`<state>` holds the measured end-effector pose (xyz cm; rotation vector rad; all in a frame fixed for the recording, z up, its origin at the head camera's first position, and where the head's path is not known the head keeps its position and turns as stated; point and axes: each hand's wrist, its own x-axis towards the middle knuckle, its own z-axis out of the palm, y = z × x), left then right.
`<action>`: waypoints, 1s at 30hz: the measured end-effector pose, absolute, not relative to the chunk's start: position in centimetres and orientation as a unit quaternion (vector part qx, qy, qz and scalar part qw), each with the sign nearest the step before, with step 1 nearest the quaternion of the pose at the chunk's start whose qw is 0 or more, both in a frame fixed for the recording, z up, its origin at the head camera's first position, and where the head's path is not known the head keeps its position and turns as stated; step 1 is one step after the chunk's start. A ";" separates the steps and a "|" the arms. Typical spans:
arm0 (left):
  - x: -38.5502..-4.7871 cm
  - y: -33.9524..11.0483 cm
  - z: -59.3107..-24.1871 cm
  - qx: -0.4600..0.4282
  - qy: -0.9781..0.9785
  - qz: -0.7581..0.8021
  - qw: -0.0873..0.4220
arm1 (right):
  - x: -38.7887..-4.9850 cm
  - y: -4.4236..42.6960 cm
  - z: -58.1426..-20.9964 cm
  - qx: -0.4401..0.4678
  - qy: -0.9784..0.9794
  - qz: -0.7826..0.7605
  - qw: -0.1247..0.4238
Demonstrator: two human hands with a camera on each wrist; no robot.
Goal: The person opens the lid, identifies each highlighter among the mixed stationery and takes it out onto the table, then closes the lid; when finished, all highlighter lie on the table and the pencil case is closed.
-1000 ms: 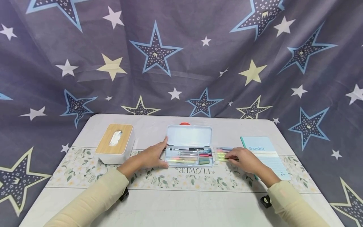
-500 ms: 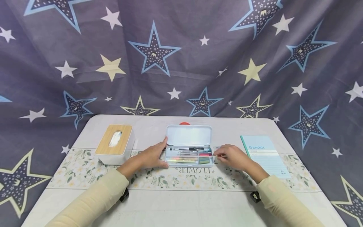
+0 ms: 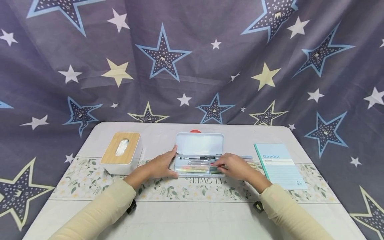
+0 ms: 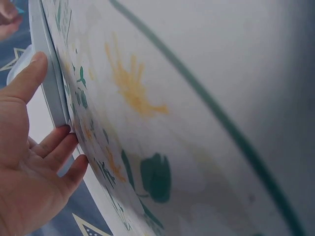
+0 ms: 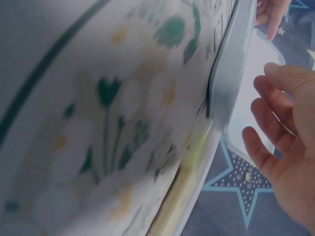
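Observation:
An open pale pencil case [image 3: 178, 163] lies mid-table, its lid [image 3: 199, 144] tipped back. Pens [image 3: 199, 162] fill its upper compartment, yellowish sticks [image 3: 192, 169] the lower left one, and a green block [image 3: 214, 171] the small lower right one. My left hand [image 3: 161, 165] rests against the case's left end, thumb by the front corner, fingers by the hinge. My right hand [image 3: 237, 166] is over the case's right end, fingertips by a red pen, mostly covered. In the right wrist view its fingers are loosely bent, with nothing visible between them.
Right of the case lie a blue pen [image 3: 246, 157] and yellow ones [image 3: 252, 164], partly behind my right hand. A light blue notebook [image 3: 280, 170] lies farther right. A tissue box [image 3: 121, 151] stands at left. Something red [image 3: 195, 131] peeks out behind the lid.
My right hand has moved left, from the pens beside the case to over the case's right end. The left hand and the case have stayed put.

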<state>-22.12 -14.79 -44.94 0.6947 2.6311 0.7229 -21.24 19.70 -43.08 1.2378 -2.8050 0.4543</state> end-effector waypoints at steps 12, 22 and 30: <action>-22.2 -14.9 -45.1 0.240 0.922 0.256 0.166 | -21.0 17.0 -43.5 0.428 -0.897 0.112 0.010; -22.3 -15.0 -45.3 0.247 0.922 0.251 0.160 | -21.1 15.8 -43.5 0.473 -0.875 0.099 0.030; -22.3 -15.0 -45.4 0.247 0.923 0.248 0.161 | -21.4 15.3 -43.9 0.485 -0.873 0.052 0.023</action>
